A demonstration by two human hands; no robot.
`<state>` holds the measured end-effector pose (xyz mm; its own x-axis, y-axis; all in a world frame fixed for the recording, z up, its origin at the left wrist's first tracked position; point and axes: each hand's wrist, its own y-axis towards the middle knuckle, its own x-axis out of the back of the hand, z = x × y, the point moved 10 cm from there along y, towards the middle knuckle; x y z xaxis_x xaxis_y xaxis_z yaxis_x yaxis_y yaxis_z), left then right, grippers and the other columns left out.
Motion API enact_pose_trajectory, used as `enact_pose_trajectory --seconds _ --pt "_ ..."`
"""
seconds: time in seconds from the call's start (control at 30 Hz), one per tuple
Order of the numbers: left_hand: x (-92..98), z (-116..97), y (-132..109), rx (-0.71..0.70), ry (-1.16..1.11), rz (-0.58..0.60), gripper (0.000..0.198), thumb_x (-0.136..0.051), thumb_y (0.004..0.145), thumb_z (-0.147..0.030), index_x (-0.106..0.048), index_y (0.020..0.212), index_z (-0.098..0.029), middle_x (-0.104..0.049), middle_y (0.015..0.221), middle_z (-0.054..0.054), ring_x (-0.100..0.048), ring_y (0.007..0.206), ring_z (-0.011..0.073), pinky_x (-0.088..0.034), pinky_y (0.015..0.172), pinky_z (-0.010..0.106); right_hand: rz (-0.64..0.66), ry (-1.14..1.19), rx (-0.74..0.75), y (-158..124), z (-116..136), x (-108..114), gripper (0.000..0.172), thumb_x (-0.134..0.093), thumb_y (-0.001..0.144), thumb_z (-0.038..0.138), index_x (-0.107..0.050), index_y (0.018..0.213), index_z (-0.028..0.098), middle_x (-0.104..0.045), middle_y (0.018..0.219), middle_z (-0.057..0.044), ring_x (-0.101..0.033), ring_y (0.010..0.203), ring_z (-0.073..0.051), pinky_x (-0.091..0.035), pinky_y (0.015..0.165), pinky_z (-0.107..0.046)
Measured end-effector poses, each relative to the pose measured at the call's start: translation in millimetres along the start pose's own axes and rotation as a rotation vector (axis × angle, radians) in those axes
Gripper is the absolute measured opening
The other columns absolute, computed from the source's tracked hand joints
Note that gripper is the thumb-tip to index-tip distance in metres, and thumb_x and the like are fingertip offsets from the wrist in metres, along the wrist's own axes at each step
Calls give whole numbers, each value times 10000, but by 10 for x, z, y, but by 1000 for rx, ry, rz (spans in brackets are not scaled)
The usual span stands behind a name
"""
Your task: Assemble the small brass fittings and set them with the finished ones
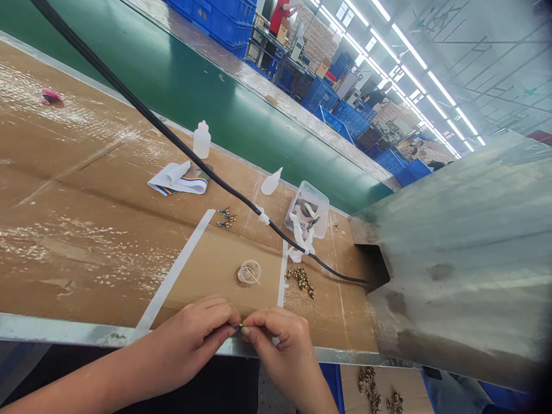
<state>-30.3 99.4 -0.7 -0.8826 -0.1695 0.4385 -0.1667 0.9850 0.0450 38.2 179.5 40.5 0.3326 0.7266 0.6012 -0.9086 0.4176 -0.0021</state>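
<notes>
At the bench's front edge, my left hand point(206, 326) and my right hand point(280, 330) meet fingertip to fingertip. Pinched between them is a small blue and gold metal part point(238, 327), mostly hidden by the fingers. Just beyond the hands stands a small round clear cup point(249, 272) with a thin stick in it. To the right of the cup lies a pile of small gold and dark metal parts point(303, 280). Farther off, on the left, several blue and gold parts point(225, 217) lie together on the cardboard.
A black cable point(181, 145) crosses over the bench to a grey metal housing point(452, 253). Behind are a clear plastic box point(307, 208), two white bottles point(202, 141), a folded cloth point(179, 179) and a green conveyor belt point(241, 115). More parts point(368, 388) lie below right.
</notes>
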Motion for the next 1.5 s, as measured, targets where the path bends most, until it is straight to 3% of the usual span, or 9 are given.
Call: enact_pose_trajectory --seconds 1.5 --pt "-43 51 12 7 -9 18 222 -366 976 -149 -572 952 -228 -613 888 -11 -593 836 137 -425 759 220 14 -15 12 9 -8 -8 191 -640 828 74 -746 818 232 -721 732 25 -649 693 -119 -440 665 -187"
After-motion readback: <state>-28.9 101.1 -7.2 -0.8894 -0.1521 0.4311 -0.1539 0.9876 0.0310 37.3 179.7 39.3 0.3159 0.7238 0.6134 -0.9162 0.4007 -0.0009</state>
